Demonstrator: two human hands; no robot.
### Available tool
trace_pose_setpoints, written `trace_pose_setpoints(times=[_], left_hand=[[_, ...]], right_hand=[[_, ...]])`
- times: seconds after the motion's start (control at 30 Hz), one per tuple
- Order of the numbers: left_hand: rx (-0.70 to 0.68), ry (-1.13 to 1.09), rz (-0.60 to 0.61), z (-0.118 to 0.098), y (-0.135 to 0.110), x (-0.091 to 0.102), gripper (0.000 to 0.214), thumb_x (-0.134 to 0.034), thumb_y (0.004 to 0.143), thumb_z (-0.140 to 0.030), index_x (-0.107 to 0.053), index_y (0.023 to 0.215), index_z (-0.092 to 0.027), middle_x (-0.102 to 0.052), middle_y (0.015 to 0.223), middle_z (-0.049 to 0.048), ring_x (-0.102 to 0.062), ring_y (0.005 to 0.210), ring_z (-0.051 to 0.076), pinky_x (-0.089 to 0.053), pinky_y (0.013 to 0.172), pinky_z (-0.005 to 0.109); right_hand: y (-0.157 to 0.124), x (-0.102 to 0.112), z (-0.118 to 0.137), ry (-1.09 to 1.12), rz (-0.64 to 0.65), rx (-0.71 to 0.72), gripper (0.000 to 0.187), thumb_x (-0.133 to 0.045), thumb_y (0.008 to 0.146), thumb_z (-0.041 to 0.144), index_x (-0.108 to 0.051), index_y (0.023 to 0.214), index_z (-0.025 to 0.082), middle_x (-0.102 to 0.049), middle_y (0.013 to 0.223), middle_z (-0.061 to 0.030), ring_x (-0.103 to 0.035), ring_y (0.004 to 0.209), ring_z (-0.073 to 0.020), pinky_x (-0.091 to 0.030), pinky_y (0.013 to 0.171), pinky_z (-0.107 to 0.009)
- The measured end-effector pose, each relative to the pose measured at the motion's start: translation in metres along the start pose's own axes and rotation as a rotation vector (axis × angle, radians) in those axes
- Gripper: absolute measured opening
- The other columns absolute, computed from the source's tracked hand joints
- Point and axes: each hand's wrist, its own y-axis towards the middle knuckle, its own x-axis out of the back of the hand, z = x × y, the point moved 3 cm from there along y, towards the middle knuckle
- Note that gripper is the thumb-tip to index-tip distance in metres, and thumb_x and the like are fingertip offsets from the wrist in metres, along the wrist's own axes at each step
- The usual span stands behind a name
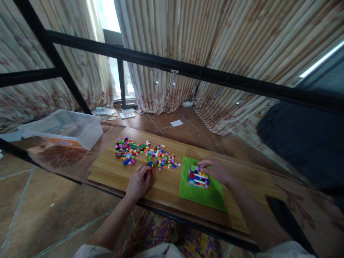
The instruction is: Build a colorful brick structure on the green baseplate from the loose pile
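Observation:
My left hand (139, 181) rests on the wooden board with its fingers curled together. A small red building brick (151, 171) shows at its fingertips, by the near edge of the loose bricks (163, 157). On the green baseplate (204, 199) stands a low block of multicoloured bricks (198, 178), with rows of several colours on top. Over the far right edge of that block is my right hand (215, 170), thumb and fingers pinched together and touching it. Whatever lies between those fingertips is too small to make out.
A second heap of loose bricks (126, 148) lies farther left on the wooden board (166, 188). Beyond it stands a clear plastic bin (88, 132). A black metal rail (150, 61) crosses above the board. At the right lies a dark flat object (287, 218).

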Motion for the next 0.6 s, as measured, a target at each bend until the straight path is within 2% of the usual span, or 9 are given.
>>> trace_pose_setpoints(times=[0.23, 0.4, 0.5, 0.6], left_hand=[[-0.007, -0.003, -0.002, 0.0, 0.0, 0.0, 0.015, -0.047, 0.088, -0.021, -0.061, 0.092, -0.021, -0.063, 0.091, 0.0049, -0.062, 0.084, 0.017, -0.051, 0.075, 0.03], [0.011, -0.029, 0.009, -0.002, 0.0, 0.001, 0.015, -0.045, 0.089, -0.021, -0.06, 0.092, -0.021, -0.062, 0.091, 0.0053, -0.062, 0.084, 0.017, -0.051, 0.076, 0.03], [0.016, -0.039, 0.02, -0.002, -0.001, 0.0, 0.015, -0.045, 0.089, -0.021, -0.06, 0.092, -0.021, -0.062, 0.091, 0.0051, -0.061, 0.084, 0.017, -0.051, 0.076, 0.031], [0.026, -0.027, 0.034, -0.001, -0.002, 0.0, 0.016, -0.045, 0.089, -0.02, -0.06, 0.094, -0.022, -0.062, 0.092, 0.0054, -0.061, 0.085, 0.017, -0.05, 0.077, 0.031]], right_hand=[[-0.017, -0.01, -0.022, 0.189, -0.134, -0.006, 0.037, -0.068, 0.071, 0.038, -0.068, 0.104, 0.021, -0.074, 0.091, -0.0058, -0.07, 0.086, -0.0227, -0.054, 0.084, -0.044], [-0.043, -0.015, -0.006, 0.03, -0.375, -0.033, 0.046, -0.06, 0.079, 0.049, -0.063, 0.115, 0.02, -0.069, 0.11, -0.0109, -0.065, 0.102, -0.0256, -0.048, 0.093, -0.049], [-0.058, -0.029, 0.011, -0.137, -0.336, 0.04, 0.061, -0.065, 0.075, 0.051, -0.053, 0.128, 0.024, -0.058, 0.127, -0.0106, -0.054, 0.118, -0.0277, -0.041, 0.101, -0.051], [-0.066, -0.044, 0.014, -0.239, -0.256, 0.116, 0.083, -0.073, 0.066, 0.05, -0.04, 0.139, 0.027, -0.05, 0.135, -0.0102, -0.047, 0.123, -0.0295, -0.037, 0.104, -0.052]])
